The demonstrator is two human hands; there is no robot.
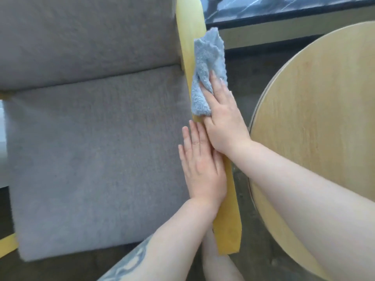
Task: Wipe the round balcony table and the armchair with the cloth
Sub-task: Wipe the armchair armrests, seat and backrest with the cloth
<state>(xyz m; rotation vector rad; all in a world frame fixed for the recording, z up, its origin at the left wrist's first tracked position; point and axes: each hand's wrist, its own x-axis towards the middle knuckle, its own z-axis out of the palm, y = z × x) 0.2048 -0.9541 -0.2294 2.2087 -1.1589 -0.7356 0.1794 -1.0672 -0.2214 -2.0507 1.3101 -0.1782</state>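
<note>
1: my right hand (223, 118), fingers straight, presses the blue cloth (209, 74) onto the wooden armrest (189, 27) of the armchair (91, 149).
2: my left hand (200, 161) lies flat on the same armrest nearer me, holding nothing.
3: round table (324, 108), just right of the armrest.

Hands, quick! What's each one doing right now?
Left hand: open, flat on the armrest, holding nothing.
Right hand: open, straight fingers pressing the cloth onto the armrest.

Dark marbled ledge (284, 7) well beyond fingers (213, 82) — pale beige strip (284, 35) along its near edge. Dark mottled floor (249, 74) right of fingers. Soft, even light.
</note>
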